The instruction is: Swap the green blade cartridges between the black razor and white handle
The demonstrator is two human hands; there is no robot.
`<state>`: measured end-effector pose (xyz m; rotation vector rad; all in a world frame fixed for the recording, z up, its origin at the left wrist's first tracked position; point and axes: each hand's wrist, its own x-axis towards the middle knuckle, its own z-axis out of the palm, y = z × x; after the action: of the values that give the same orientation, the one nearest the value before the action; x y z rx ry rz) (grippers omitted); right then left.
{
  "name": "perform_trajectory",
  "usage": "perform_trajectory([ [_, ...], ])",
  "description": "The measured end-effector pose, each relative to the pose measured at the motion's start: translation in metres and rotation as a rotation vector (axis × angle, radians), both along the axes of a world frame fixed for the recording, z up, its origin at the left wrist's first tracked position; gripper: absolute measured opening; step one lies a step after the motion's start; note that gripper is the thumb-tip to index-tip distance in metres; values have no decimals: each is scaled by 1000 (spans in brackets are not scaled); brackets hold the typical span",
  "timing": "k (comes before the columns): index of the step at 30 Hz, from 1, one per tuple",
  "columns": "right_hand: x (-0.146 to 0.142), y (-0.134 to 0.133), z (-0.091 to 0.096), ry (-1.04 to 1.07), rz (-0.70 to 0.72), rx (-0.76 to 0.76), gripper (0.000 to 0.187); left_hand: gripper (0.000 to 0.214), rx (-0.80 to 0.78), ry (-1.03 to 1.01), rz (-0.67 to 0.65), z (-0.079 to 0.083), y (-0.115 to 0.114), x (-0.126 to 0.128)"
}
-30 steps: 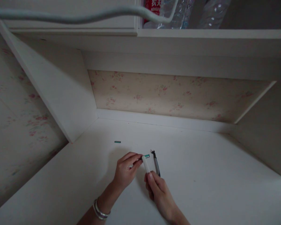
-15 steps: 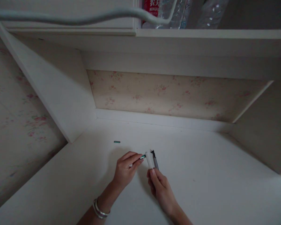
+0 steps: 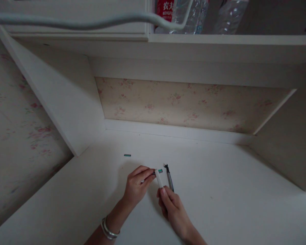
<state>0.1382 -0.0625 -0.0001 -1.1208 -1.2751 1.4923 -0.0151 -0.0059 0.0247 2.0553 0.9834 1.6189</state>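
Observation:
My left hand (image 3: 138, 183) is closed in a pinch on a small dark piece with a green strip (image 3: 160, 170), which looks like a razor blade cartridge. My right hand (image 3: 171, 206) grips a slim white stick (image 3: 158, 178); its lower end is hidden in the fingers. The stick's upper end crosses in front of the cartridge, and I cannot tell whether they touch. Just beyond my right hand, a black and grey razor handle (image 3: 169, 177) lies on the desk, its near end close to the fingers. A second green-striped piece (image 3: 127, 155) lies farther back on the left.
The white desk (image 3: 219, 177) runs back to a floral-papered wall panel (image 3: 178, 102), with side panels left and right. A shelf (image 3: 219, 39) overhangs it, bearing clear plastic bottles (image 3: 231, 17) and a red-labelled one. A pale cable or tube (image 3: 79, 24) crosses the top.
My right hand has moved slightly left and down with the white stick, whose tip now overlaps the cartridge. More of the razor handle shows. My left hand has barely moved.

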Motion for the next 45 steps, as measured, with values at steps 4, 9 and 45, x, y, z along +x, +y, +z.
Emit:
perform_trajectory([
  [4,1,2,0,-10,-42,14,47,15,8,-9,2,-2,0,0],
  [9,2,2,-1,12,-57,-1,46,15,26,-11,-1,-1,0,0],
  [45,2,3,2,23,-36,21,47,15,44,-2,-5,-4,2,1],
])
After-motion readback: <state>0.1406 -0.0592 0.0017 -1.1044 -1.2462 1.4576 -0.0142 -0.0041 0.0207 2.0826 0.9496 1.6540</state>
